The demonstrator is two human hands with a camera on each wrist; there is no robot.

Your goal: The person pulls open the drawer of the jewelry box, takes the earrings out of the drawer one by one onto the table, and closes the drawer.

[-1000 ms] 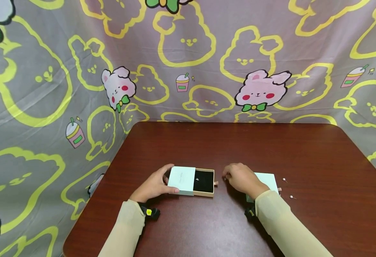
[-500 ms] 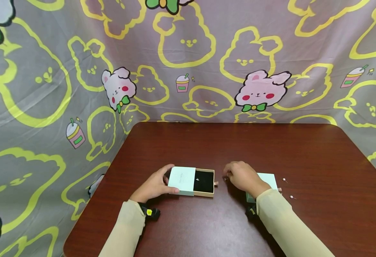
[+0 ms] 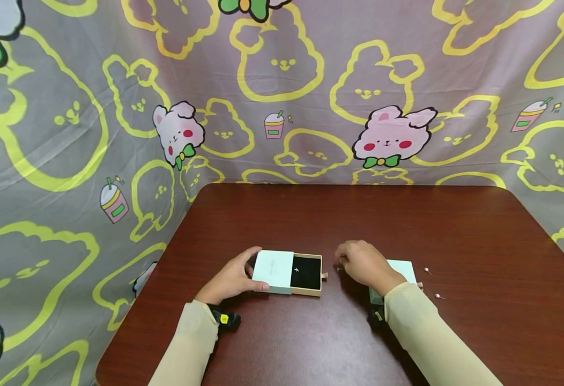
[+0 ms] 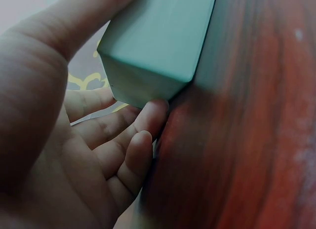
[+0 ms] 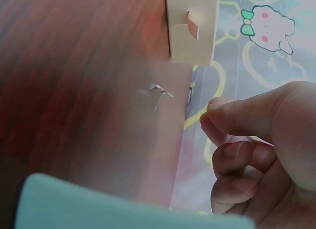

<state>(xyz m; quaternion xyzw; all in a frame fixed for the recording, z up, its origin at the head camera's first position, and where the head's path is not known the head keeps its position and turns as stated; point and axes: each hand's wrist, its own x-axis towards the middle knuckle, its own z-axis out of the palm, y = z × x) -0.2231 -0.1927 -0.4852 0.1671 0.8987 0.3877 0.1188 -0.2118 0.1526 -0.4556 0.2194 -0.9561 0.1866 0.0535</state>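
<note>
My left hand [image 3: 231, 279] grips the pale mint sleeve [image 3: 273, 271] of a small jewelry box, thumb at the near side and fingers at the far side. Its tan drawer [image 3: 306, 292] is pulled partway out to the right, showing a black pad [image 3: 307, 276] with a small star-shaped stud earring [image 3: 296, 269] on it. To the right of the drawer hovers my right hand [image 3: 364, 265], fingers curled and the thumb and index tips together, with nothing visible between them. A small silvery earring [image 5: 162, 91] lies on the table apart from those fingertips, in the right wrist view.
A second mint box [image 3: 401, 271] lies partly under my right wrist, its ribbon tab [image 3: 420, 285] on the right. Two pearl earrings [image 3: 426, 269] rest farther right on the brown table [image 3: 349, 214]. A patterned cloth [image 3: 311, 69] hangs behind the table.
My right hand has risen slightly and shifted a little, so the small earring by its fingertips shows more clearly. The left hand and the opened box stay in place.
</note>
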